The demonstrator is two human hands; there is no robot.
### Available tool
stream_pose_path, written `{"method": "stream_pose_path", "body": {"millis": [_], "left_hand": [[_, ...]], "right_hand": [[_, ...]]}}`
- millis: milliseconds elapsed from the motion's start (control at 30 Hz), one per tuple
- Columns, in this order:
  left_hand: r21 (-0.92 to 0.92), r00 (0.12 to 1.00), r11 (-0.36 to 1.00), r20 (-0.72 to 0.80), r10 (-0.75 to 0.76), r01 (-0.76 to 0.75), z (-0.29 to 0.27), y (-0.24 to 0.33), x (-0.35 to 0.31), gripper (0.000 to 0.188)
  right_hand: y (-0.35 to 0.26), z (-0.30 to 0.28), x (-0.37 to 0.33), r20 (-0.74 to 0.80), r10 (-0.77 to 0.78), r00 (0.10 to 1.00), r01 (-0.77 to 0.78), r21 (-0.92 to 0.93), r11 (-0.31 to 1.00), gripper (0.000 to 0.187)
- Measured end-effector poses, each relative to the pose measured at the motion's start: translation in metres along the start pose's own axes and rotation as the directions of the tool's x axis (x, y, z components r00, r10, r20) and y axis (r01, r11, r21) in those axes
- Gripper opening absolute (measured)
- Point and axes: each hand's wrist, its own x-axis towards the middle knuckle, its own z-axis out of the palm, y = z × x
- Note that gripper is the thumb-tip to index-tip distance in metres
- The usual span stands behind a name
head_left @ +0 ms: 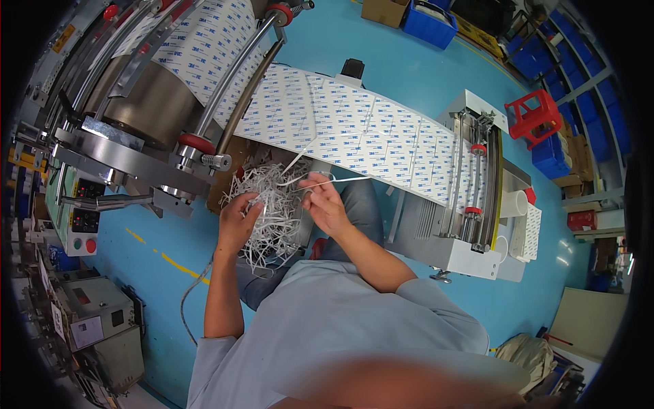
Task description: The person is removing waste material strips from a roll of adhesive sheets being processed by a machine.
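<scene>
A large tangle of thin white strips (269,228) is heaped in front of my legs, below the web. At its left side my left hand (237,221) is closed, with fingers curled into the strips. My right hand (325,206) is pinched on a long white strip (351,179) to the right of the heap. One end of this strip sticks out to the right, and a loop shows above my fingers. Another narrow strip (297,159) runs from the heap up to the printed white web (340,123), which has cut lines across it.
At the left stands a roller machine (157,102) with metal bars and a large roll. The web passes right onto another roller unit (443,232). Beyond are a red stool (535,117), blue bins (430,26) and shelving. A cable (185,300) lies on the blue floor.
</scene>
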Motion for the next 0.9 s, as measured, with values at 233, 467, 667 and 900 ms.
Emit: {"method": "stream_pose_path", "body": {"millis": [233, 467, 667, 900], "left_hand": [[-0.051, 0.995, 0.994, 0.02, 0.097, -0.096, -0.013, -0.018, -0.039, 0.015], [-0.259, 0.997, 0.963, -0.012, -0.074, 0.068, -0.045, -0.061, -0.069, 0.011], [-0.425, 0.989, 0.898, -0.039, -0.144, 0.115, -0.07, -0.096, -0.086, 0.012], [-0.56, 0.99, 0.82, -0.001, -0.141, 0.116, -0.069, -0.103, -0.089, 0.013]], "right_hand": [[0.027, 0.005, -0.026, -0.2, -0.157, 0.967, 0.108, -0.235, 0.966, 0.018], [0.037, 0.026, -0.041, -0.114, -0.009, 0.993, -0.017, -0.227, 0.974, 0.033], [0.031, 0.029, -0.041, 0.03, 0.026, 0.999, -0.024, -0.055, 0.998, 0.028], [0.06, 0.003, -0.013, -0.213, 0.142, 0.967, -0.161, -0.073, 0.984, 0.017]]}}
